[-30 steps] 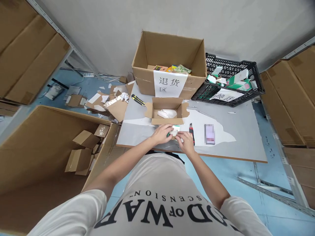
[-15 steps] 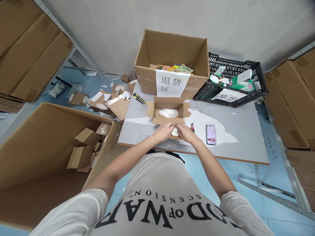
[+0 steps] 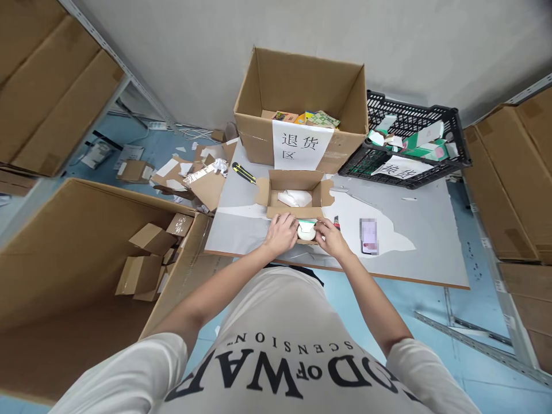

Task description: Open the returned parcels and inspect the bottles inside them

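Right now both my hands meet at the near edge of the grey table (image 3: pixel 431 230), and between them sits a small white and green item (image 3: pixel 307 230). My left hand (image 3: pixel 281 232) curls around its left side, fingers closed against it, and my right hand (image 3: pixel 330 237) pinches it from the right, so the two hold it together just above the tabletop. What exactly the item is I cannot tell; it is rounded and pale, with a green edge on top.

Just beyond it stands a small open carton (image 3: pixel 295 195), flaps spread, with crumpled white paper (image 3: pixel 295 198) inside. The item is just beside the carton's near wall, outside it. To the right of my right hand lie a red-handled cutter (image 3: pixel 336 221), partly hidden by my fingers, and a phone (image 3: pixel 369 236) flat on the table. A yellow-and-black utility knife (image 3: pixel 244 173) lies near the table's far left corner.

Behind the carton a large open cardboard box (image 3: pixel 302 86) carries a white sheet with printed characters on its front, and some coloured packs show inside. A black plastic crate (image 3: pixel 414 146) holding green and white packs stands just beside it on the right. At my left, on the floor, a big brown box (image 3: pixel 86 259) holds several little folded cartons.
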The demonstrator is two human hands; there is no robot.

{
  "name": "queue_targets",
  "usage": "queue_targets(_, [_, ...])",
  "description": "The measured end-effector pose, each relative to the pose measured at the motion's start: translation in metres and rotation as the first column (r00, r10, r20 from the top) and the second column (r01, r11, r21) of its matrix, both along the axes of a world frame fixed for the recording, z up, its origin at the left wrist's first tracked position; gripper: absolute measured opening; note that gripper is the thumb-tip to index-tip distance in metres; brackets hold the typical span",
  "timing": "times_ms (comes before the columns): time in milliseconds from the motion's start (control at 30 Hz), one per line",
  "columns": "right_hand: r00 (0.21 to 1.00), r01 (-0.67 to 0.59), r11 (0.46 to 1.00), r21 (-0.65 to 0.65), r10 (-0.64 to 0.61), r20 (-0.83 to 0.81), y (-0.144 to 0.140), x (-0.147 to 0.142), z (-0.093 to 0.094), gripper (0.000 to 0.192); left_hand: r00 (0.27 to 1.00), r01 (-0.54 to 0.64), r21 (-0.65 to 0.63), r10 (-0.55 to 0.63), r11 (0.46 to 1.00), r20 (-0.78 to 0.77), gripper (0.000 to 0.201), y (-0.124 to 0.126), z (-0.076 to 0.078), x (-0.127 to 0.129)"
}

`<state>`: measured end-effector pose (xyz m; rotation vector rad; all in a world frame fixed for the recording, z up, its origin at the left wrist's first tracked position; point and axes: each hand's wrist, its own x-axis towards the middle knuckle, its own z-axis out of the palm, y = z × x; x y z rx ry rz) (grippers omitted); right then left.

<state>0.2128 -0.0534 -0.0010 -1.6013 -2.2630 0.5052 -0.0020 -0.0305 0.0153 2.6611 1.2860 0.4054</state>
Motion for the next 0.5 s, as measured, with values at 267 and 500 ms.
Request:
queue_targets(267, [0.968, -0.097, 0.993, 0.065, 0.079, 0.238, 0.005, -0.001, 0.016, 0.026, 0.994, -0.073, -0.21, 0.088, 0.975, 0.063, 0.054, -0.008, -0.014, -0.001])
queue_targets(500, [0.982, 0.048, 0.988, -0.147, -0.02, 0.19, 0.005, -0.009, 0.015, 0.051, 0.971, -0.03, -0.366, 0.114, 0.93, 0.21, 0.067, -0.01, -0.026, -0.001])
